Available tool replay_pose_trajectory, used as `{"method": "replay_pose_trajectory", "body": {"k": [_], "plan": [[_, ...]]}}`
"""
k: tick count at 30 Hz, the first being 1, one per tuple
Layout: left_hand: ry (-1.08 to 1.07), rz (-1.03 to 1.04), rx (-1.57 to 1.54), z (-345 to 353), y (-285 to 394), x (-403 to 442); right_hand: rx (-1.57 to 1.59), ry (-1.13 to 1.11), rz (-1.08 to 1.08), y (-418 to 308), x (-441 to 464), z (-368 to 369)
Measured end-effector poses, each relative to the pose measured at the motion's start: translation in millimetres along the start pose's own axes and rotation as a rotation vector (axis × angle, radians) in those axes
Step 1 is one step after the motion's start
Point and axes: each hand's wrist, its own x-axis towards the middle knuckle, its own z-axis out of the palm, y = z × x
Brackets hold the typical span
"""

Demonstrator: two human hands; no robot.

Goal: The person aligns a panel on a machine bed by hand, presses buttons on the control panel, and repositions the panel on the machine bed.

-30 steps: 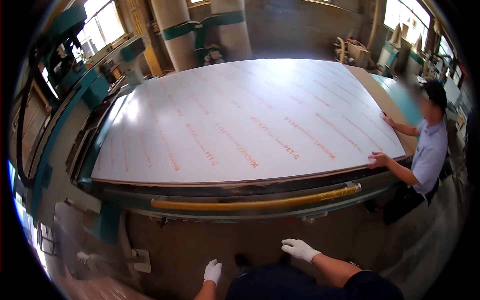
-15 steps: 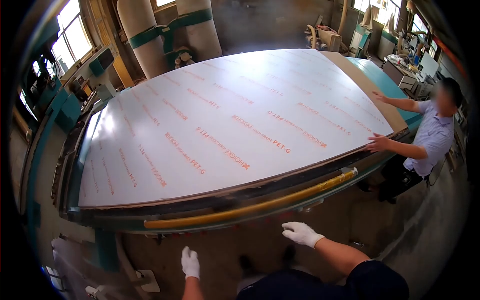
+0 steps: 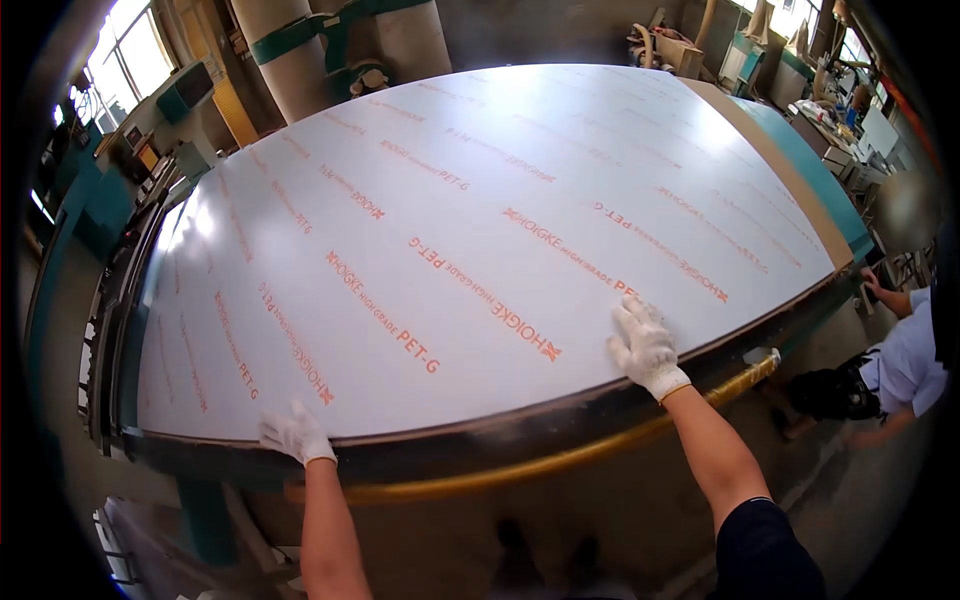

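A large white plastic sheet [image 3: 460, 225] with orange "PET-G" lettering lies flat on a long machine table [image 3: 480, 440]. My right hand [image 3: 646, 348], in a white glove, rests flat on the sheet near its front edge, fingers stretched out. Further left, my left hand [image 3: 297, 435], also gloved, is at the front edge of the sheet with its fingers extended over the corner area; it looks slightly blurred. Neither hand grips anything. A yellow bar [image 3: 560, 462] runs along the table's front side, below my hands.
A person [image 3: 905, 350] in a light shirt stands at the table's right end, one hand near the corner. Brown board [image 3: 815, 215] shows under the sheet's right edge. Dust-collector bags [image 3: 405, 50] stand behind. Teal machinery [image 3: 110, 215] is at the left.
Both my hands have moved forward from below the table's edge to the sheet. The person at the right has lowered their arms and bent towards the table. My view has shifted closer.
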Motion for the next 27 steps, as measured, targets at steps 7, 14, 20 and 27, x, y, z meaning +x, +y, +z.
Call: {"method": "replay_pose_trajectory", "body": {"k": [7,14,20,27], "plan": [[0.093,0.15,-0.088,-7.3,-2.3,-3.9,0.052,0.118,-0.081,-2.5,10.3,19.0],[0.012,0.155,-0.158,-11.4,18.9,-0.3,0.048,0.276,-0.1,7.7,13.9,27.5],[0.078,0.068,-0.196,22.5,-19.2,9.0,0.024,0.17,-0.111,-28.2,4.1,3.7],[0.235,0.163,-0.091,7.2,-0.8,-1.2,0.029,0.046,-0.014,-10.8,-3.7,36.6]]}}
